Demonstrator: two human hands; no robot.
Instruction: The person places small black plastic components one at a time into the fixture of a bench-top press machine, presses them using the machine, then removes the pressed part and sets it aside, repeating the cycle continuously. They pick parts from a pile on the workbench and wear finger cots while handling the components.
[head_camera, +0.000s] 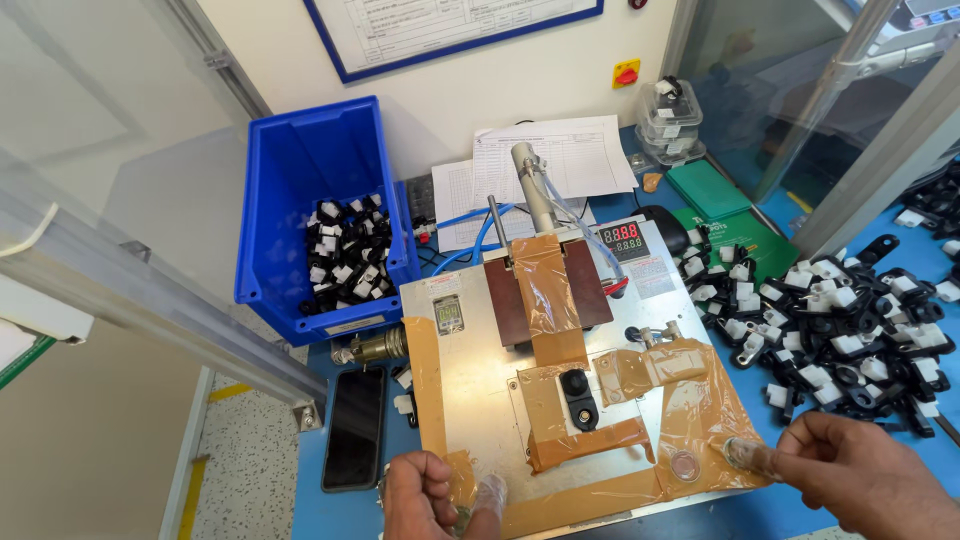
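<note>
A metal press fixture (480, 370), patched with brown tape, sits in front of me on the blue bench. A small black part (579, 397) lies in its middle nest, under a brown tape-covered head (548, 290). My left hand (432, 497) rests at the fixture's front edge, its fingertips in clear finger cots against the tape. My right hand (855, 473) reaches in from the right, one covered fingertip touching the taped plate next to a round button (685, 464). Neither hand holds anything.
A blue bin (290, 200) of black-and-white parts stands at the back left. A heap of the same parts (840, 330) lies at the right. A dark phone (354, 427) lies left of the fixture. Papers, green pads and a small digital display (624, 240) are behind.
</note>
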